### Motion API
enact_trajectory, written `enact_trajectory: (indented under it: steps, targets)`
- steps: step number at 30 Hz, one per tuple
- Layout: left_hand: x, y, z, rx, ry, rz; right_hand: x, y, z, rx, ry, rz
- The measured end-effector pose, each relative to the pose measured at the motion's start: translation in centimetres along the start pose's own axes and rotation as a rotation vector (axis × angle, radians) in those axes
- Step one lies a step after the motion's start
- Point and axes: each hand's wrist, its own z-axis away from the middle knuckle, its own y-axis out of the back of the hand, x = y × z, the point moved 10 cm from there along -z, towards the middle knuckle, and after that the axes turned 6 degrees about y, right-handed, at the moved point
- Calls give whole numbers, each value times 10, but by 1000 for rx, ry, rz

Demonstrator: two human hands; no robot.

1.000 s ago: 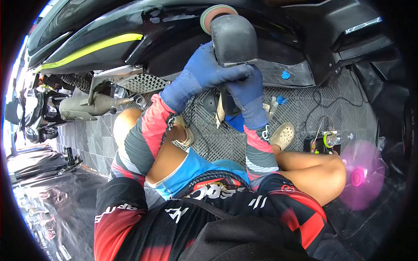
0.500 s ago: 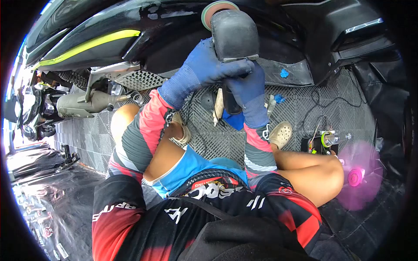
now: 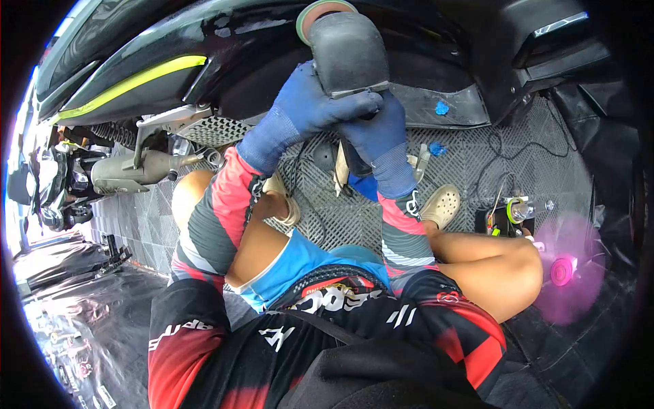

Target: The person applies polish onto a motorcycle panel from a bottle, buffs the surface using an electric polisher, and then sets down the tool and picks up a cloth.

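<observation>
Both of my hands wear blue knit gloves and are closed on a black power polisher [image 3: 351, 54]. My left hand [image 3: 310, 102] wraps the left side of its head, thumb stretched across below the housing. My right hand [image 3: 378, 129] grips the body and handle just behind the head. The polisher's round disc [image 3: 304, 24], with an orange and green rim, sits at the glossy black body panel [image 3: 266, 41]; the housing hides most of the disc, and whether it touches cannot be made out. Whitish patches mark the panel to its left.
A yellow-green strip [image 3: 136, 85] runs along the bodywork at left, above a grey exhaust [image 3: 122, 170]. Blue clumps [image 3: 442, 108] lie on the lower panel and floor. A black cord [image 3: 501, 157] curls over the grey tiles. At right, a pink fan [image 3: 562, 270] spins near a clear bottle [image 3: 523, 210].
The polisher and both hands have shifted a little to the left along the panel. The whole view has also moved slightly. My grip looks the same.
</observation>
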Motion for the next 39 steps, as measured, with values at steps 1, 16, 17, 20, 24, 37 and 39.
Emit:
enact_trajectory:
  steps: [1,16,17,20,24,37,39]
  targets:
    - [-1,0,0,6,3,2,-4,3,1,45,47,-5]
    - [-31,-9,-2,-76,98,-253,59,-37,30,84,64,-124]
    - [-29,-1,4,-49,124,-251,50,-48,27,-30,46,-52]
    - [-23,18,21,12,154,-275,43,-62,25,-11,64,-102]
    - [-32,34,33,76,162,-183,17,-64,22,-37,102,-75]
    - [-7,12,4,-55,57,21,13,-19,5,-1,-22,-6]
    - [-6,7,3,-62,31,-3,17,-15,6,19,-9,-11]
